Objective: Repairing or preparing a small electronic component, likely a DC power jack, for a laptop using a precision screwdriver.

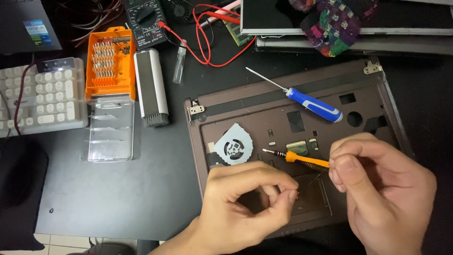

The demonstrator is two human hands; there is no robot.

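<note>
Right hand (pixel 384 189) grips an orange screwdriver (pixel 302 160) over the laptop shell (pixel 264 101); left hand (pixel 245 200) pinches shut, contents unclear.

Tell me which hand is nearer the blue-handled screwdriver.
Right. The right hand sits just below the blue-handled screwdriver, holding the orange screwdriver. The left hand is lower and further left, beneath the fan.

An electronics repair bench: a dark table (pixel 118 198) carries an opened laptop shell (pixel 292 118), a multimeter (pixel 145 21), a screwdriver bit set (pixel 111 63) and a keyboard (pixel 42 97).
</note>
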